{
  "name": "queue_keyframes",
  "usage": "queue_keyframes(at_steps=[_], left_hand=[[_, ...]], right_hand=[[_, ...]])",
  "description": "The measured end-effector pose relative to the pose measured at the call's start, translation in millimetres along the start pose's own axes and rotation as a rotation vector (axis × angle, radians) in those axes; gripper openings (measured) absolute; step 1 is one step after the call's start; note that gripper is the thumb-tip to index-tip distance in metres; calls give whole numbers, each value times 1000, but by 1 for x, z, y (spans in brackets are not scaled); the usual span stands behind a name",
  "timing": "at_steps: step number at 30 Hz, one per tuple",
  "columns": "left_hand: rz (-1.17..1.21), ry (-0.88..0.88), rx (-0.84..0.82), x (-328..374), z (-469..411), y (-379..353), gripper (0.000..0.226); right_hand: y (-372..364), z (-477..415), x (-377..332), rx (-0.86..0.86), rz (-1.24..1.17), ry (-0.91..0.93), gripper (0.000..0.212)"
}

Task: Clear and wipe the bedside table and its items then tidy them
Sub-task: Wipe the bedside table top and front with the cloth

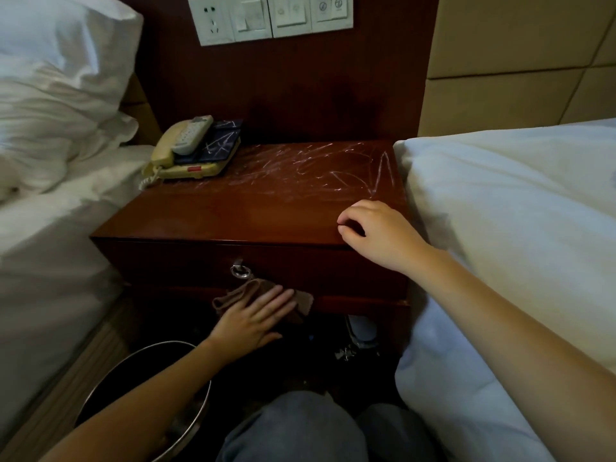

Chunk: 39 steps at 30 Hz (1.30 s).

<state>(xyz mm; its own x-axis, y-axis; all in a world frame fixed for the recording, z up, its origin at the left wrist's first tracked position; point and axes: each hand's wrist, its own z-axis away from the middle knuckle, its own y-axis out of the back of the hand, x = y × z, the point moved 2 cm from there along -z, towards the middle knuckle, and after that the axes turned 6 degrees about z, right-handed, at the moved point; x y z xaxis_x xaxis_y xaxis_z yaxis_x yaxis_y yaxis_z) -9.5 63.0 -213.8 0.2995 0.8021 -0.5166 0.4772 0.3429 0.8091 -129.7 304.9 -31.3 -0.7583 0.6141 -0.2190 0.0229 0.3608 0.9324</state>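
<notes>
**Wiping the front of a scribbled bedside table**

Head camera view, looking down at a dark red wooden bedside table [233, 215] wedged between two white beds. The person is low in front of it, with knees in grey trousers at the bottom edge.

The left hand [256, 316] lies flat with straight, released fingers. It presses a crumpled brown cloth [245, 291] against the table's front, just under the drawer's metal ring pull [239, 271]. The right hand [378, 230] rests on the front right corner of the table top. Its fingers are curled in and nothing shows inside them.

White chalky scribble marks [316, 168] cover the back half and right side of the top. The strip nearest the person looks clean. A cream telephone [186, 161] sits at the back left corner. On it lie a grey remote control [192, 135] and a dark folder [218, 145], which is also scribbled on. A metal waste bin [205, 391] stands on the floor at lower left. A switch panel [270, 18] is on the wall above.

The step in hand appears to be wiping the table's front face. The top and its items look far from finished. The next move likely calls for lifting the cloth to the top. The phone stack probably has to come off first so that corner can be reached, and the phone's coiled cord could snag
</notes>
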Motion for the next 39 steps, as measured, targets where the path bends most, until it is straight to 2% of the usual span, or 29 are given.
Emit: queue_keyframes(at_steps=[3,5,8,10,13,15,19,24,28,33,36,39], left_hand=[[102,40,47,26,-24,7,76],[117,-65,43,41,-54,15,73],[122,-241,-76,63,-102,34,62],[156,-270,-98,69,-114,39,62],[121,-188,5,56,-91,29,61],[60,-93,95,42,-59,9,75],[91,58,119,7,-7,-11,88],[6,-46,55,-22,6,-3,87],[6,-81,100,-29,16,-13,83],[52,66,137,-54,47,-15,83],[9,273,209,-63,67,-22,71],[18,463,170,-56,75,-33,55]], right_hand=[[-2,-2,-2,6,14,-7,30],[-4,-2,0,10,5,-13,31],[-6,-2,2,5,-14,-11,33],[-7,0,4,-2,-17,-2,34],[-9,1,4,0,-7,14,35],[-8,1,4,11,-5,18,34],[-6,-1,3,14,18,12,32],[-8,-23,-26,-63,108,69,36],[-23,-42,-61,-89,149,146,40],[-41,-57,-87,-59,170,165,45],[-50,-61,-97,-20,159,179,46],[-53,-62,-97,4,162,183,47]])
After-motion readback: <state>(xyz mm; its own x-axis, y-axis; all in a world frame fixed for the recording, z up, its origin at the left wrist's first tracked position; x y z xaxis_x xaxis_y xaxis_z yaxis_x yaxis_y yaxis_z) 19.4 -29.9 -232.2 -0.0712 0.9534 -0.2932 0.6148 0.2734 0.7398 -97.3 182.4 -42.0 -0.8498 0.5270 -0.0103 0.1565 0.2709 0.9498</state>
